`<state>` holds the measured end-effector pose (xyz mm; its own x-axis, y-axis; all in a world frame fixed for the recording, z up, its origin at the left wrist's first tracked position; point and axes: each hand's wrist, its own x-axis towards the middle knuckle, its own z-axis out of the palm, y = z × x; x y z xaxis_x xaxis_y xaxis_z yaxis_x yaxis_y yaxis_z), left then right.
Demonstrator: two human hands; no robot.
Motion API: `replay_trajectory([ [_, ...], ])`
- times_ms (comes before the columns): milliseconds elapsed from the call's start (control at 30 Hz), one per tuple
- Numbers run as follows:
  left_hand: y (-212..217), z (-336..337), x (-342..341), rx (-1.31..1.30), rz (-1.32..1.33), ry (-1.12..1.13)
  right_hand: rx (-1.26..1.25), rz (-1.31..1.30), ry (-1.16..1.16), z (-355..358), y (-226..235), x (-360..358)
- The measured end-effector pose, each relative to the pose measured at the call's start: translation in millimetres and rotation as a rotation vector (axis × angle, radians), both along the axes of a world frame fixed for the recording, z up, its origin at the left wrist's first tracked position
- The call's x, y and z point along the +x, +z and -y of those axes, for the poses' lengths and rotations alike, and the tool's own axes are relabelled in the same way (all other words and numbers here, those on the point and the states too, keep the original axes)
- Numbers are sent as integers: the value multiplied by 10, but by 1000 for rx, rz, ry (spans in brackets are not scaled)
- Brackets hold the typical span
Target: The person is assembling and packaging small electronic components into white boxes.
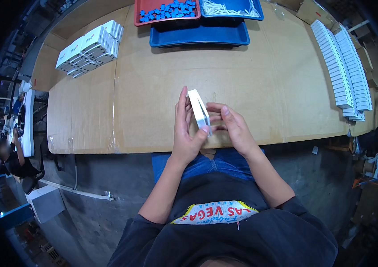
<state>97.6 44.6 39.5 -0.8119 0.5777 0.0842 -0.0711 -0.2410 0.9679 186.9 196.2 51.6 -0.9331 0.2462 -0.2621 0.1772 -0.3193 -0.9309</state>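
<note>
Above the near edge of the table, a flat white plastic case (199, 109) stands on edge, with a dark slit along its right side. My left hand (186, 133) grips it, thumb at its lower end and fingers along its left side. My right hand (238, 129) is beside the case on the right, fingers apart and curved toward it. Whether those fingertips touch the case I cannot tell.
Stacked white boxes (89, 46) stand at the far left; long rows of white pieces (338, 66) line the right. At the back are a red tray (142, 22) of blue parts, a blue tray (231, 18) of white sticks, and another blue tray (200, 38). A person (17, 153) sits far left.
</note>
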Motion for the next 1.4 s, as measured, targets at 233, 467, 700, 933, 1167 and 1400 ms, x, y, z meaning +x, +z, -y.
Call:
replay_trajectory([
  [233, -62, -32, -2, -2, -273, 0, 28, -31, -25, 116, 68, -111],
  [467, 12, -122, 111, 6, 115, -42, 806, -340, -102, 235, 24, -79],
  [700, -21, -180, 126, 36, 14, 70, 838, -507, -101, 300, -74, -95],
  [933, -6, -180, 171, 63, 0, 56, 942, -563, -126, 282, -87, -98],
  [1167, 2, -185, 223, 86, 32, 67, 954, -566, -148, 314, -89, -68],
  [1400, 51, -169, 181, 179, 122, 84, 791, -562, -71, 246, -32, -109],
])
